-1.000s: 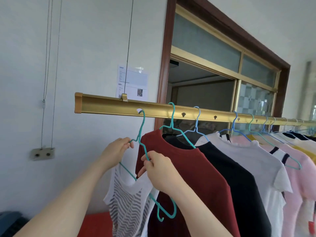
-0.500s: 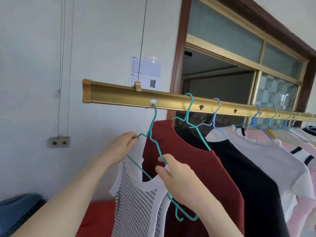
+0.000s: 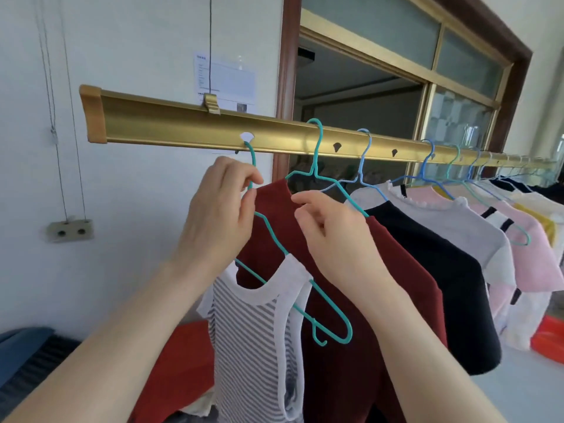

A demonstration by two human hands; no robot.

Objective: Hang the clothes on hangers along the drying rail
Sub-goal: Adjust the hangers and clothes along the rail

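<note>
1. The hook of the teal hanger is seen lodged in the first hole near the left end of the drying rail. So the striped top is up, hung just left of the red sweater.
2. The hanger's neck is pinched between thumb and forefinger of the left hand, just under the rail.
3. The right hand is held curled at the red sweater's collar. Whether cloth, wire or nothing is gripped there cannot be told.
4. Done, and plenty of it: the red sweater, a black top, a white top, a pink top and more beyond are hung in a row.
5. Left to do, it is judged: the striped top is not properly seated. The hanger's near arm is left bare, poking out through the neckline, and the top is slumped low.
6. The far end of the rail is squeezed and blurred, so no count can be made there.
7. Below, the floor is mostly cut off, so whether more washing waits cannot be told.
</note>
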